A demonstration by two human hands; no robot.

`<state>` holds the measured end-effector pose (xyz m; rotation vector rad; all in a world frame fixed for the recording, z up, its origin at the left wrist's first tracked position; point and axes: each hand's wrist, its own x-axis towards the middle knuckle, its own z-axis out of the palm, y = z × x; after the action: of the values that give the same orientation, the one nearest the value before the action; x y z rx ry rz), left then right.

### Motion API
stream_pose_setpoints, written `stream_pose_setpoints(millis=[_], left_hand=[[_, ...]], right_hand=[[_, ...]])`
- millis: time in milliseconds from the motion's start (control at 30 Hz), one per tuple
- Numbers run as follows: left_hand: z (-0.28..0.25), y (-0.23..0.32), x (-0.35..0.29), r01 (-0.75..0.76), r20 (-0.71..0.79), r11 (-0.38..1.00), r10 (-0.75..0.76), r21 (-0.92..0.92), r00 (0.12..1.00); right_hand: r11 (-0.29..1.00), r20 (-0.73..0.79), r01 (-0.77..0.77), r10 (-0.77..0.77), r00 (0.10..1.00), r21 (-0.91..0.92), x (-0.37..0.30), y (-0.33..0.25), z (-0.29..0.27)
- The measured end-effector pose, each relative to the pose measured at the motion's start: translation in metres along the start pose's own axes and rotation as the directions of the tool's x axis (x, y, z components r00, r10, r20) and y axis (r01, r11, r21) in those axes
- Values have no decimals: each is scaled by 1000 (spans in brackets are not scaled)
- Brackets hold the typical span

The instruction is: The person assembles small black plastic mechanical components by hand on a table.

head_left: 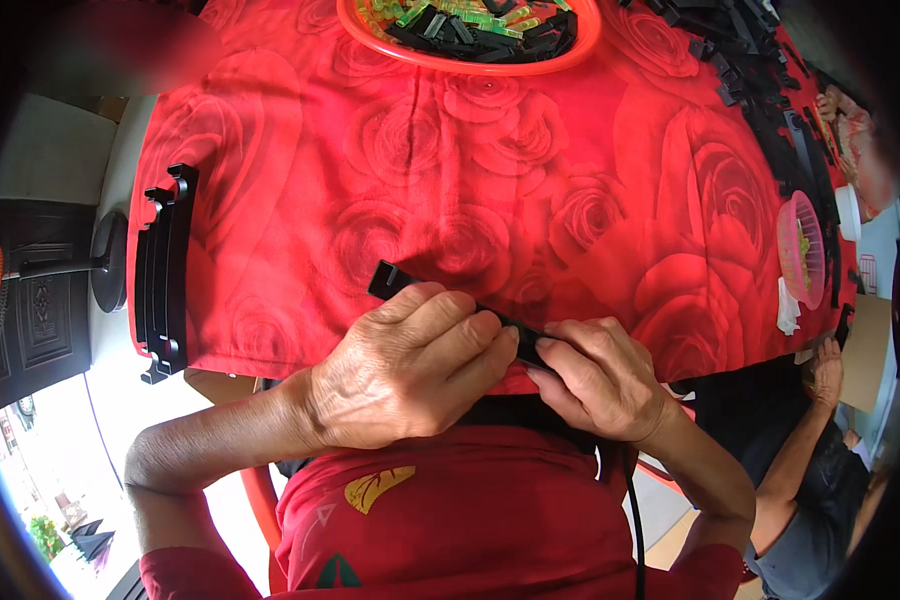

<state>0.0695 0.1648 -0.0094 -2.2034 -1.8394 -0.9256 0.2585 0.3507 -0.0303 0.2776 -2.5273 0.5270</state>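
Observation:
A long black plastic strip [391, 281] with a squared end lies slantwise between my hands over the near edge of the table. My left hand [410, 360] is closed over its middle and left part, fingers wrapped round it. At the strip's right end, my right hand [602, 378] pinches with thumb and fingers. Much of the strip is hidden under my fingers. On the left edge of the table lie several similar black strips [170, 270] side by side, with hooked ends.
The red rose-patterned tablecloth [300, 200] covers the table. At the far side sits an orange-red basin [490, 70] of black and yellow-green pieces. Black parts [750, 90] heap at the far right, near a pink basket [815, 250]. A co-worker's hand [827, 372] rests at the right edge.

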Motion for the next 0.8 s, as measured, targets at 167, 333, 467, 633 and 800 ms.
stream_pose_setpoints(millis=[167, 333, 467, 633, 800], left_hand=[[-3, -3, -4, 21, 81, 999, -18, -32, 997], [-3, -2, -2, 51, 121, 998, -47, -32, 992], [-4, -3, 1, 32, 163, 999, -27, -31, 986], [-3, 2, 3, 15, 153, 1000, -13, -10, 988], [-2, 0, 2, 48, 185, 997, -36, -60, 982]], right_hand=[[999, 44, -47, 47, 998, 9, 0, -3, -2], [998, 231, -39, 49, 972, -49, 21, -6, -13], [999, 254, -30, 39, 966, -39, 21, -3, -11], [998, 297, -39, 50, 954, -43, 25, -8, -13], [999, 292, -40, 37, 956, 3, 20, -3, -8]])
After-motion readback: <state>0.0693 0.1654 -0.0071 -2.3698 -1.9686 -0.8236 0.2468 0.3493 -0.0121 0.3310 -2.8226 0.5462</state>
